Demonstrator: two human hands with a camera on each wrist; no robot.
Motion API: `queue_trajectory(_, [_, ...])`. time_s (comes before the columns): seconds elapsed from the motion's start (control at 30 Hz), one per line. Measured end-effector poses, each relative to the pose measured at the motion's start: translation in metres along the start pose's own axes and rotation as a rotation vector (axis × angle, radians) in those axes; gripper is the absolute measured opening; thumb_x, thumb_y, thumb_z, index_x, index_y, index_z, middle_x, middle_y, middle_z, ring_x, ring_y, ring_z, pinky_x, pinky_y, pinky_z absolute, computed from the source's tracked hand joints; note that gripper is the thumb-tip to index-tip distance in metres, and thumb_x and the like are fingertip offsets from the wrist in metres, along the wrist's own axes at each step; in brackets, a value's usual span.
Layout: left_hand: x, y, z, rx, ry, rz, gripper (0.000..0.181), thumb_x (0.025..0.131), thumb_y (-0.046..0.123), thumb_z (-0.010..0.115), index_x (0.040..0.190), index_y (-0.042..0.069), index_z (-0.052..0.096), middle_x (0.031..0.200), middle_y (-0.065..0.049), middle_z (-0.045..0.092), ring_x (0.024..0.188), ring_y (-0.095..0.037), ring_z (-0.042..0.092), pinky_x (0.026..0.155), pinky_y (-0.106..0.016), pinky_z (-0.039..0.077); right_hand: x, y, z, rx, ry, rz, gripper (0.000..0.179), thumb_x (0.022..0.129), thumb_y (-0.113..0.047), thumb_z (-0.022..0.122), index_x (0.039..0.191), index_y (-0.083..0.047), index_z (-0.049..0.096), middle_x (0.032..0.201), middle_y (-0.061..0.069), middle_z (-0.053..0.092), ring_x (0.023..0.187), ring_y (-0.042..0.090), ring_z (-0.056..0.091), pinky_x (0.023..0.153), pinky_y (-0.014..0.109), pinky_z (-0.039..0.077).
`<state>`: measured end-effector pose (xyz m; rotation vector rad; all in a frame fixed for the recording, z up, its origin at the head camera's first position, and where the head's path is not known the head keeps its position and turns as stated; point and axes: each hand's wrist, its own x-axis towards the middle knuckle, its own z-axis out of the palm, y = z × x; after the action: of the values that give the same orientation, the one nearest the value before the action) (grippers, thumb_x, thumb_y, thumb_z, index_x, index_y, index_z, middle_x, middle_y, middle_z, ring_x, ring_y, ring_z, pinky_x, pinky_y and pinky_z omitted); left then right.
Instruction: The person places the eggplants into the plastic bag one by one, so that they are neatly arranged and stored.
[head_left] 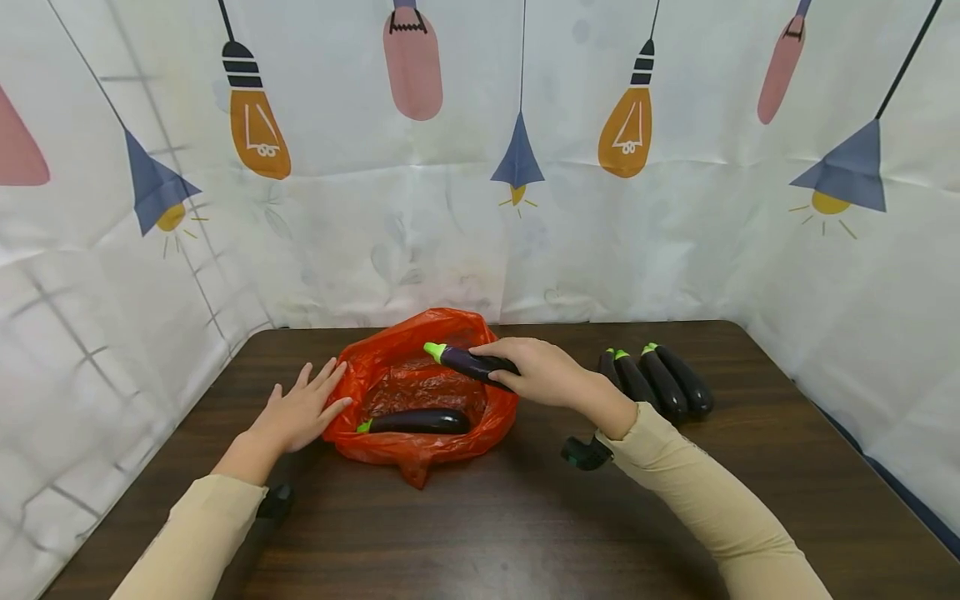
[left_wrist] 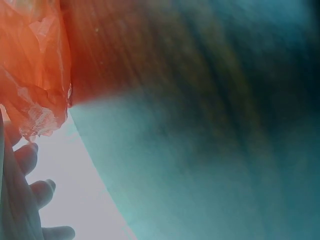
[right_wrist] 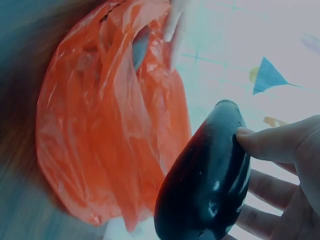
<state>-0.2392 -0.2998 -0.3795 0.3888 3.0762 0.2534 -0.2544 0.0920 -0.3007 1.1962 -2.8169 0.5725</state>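
A red plastic bag (head_left: 360, 375) stands with its mouth spread open on the table. Inside it lies one dark eggplant (head_left: 420, 422), green stem to the left. My left hand (head_left: 300, 408) rests against the bag's left side, fingers straight and spread; the left wrist view shows its fingertips by the red plastic (left_wrist: 35, 65). Over the bag's right rim, my right hand (head_left: 543, 372) grips a second eggplant (head_left: 472, 363) between thumb and fingers, its green stem pointing left over the opening. In the right wrist view the held eggplant (right_wrist: 205, 180) shows its glossy rounded end.
Several more eggplants (head_left: 663, 383) lie side by side at the right back of the brown wooden table (head_left: 465, 533), partly behind my right forearm. A white curtain (head_left: 450, 233) printed with lamps hangs behind the table and along both sides.
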Motion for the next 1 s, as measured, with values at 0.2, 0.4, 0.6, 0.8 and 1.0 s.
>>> queue_trajectory(0.2, [0.001,-0.002,0.001,0.001,-0.002,-0.006,0.080,0.105,0.056,0.046,0.161,0.002,0.027,0.165,-0.027,0.021,0.147,-0.057,0.016,0.106,-0.083,0.013,0.013,-0.012,0.008,-0.004,-0.022,-0.053,0.046,0.102,-0.019,0.067,0.147,-0.019,0.059,0.138,0.007,0.064,0.113,0.021,0.063,0.085,0.037,0.052])
queue_trajectory(0.4, [0.000,-0.002,0.002,0.001,-0.003,-0.005,0.081,0.104,0.056,0.047,0.161,0.002,0.028,0.165,-0.027,0.021,0.146,-0.058,0.016,0.106,-0.083,0.014,0.026,-0.021,0.015,0.000,-0.024,-0.097,0.046,0.102,-0.020,0.067,0.147,-0.019,0.059,0.138,0.005,0.064,0.114,0.018,0.063,0.088,0.035,0.052])
queue_trajectory(0.6, [0.001,0.000,0.002,0.001,0.000,-0.002,0.080,0.104,0.055,0.047,0.160,0.001,0.028,0.164,-0.028,0.022,0.146,-0.058,0.016,0.105,-0.083,0.014,0.037,-0.023,0.020,0.025,-0.036,-0.118,0.046,0.103,-0.020,0.066,0.148,-0.020,0.058,0.139,0.005,0.063,0.115,0.018,0.062,0.091,0.034,0.052])
queue_trajectory(0.8, [0.002,-0.001,0.002,0.007,0.005,0.002,0.079,0.105,0.055,0.047,0.160,0.001,0.029,0.164,-0.027,0.023,0.146,-0.057,0.017,0.105,-0.083,0.014,0.047,-0.022,0.028,0.074,-0.062,-0.131,0.046,0.102,-0.019,0.066,0.148,-0.018,0.058,0.140,0.005,0.063,0.110,0.016,0.061,0.089,0.031,0.051])
queue_trajectory(1.0, [0.002,-0.002,0.004,0.000,0.009,0.009,0.079,0.105,0.055,0.047,0.160,0.001,0.030,0.164,-0.027,0.023,0.146,-0.057,0.018,0.104,-0.084,0.014,0.056,-0.023,0.038,0.100,-0.078,-0.158,0.046,0.102,-0.017,0.067,0.147,-0.016,0.058,0.140,0.006,0.063,0.108,0.016,0.060,0.090,0.027,0.050])
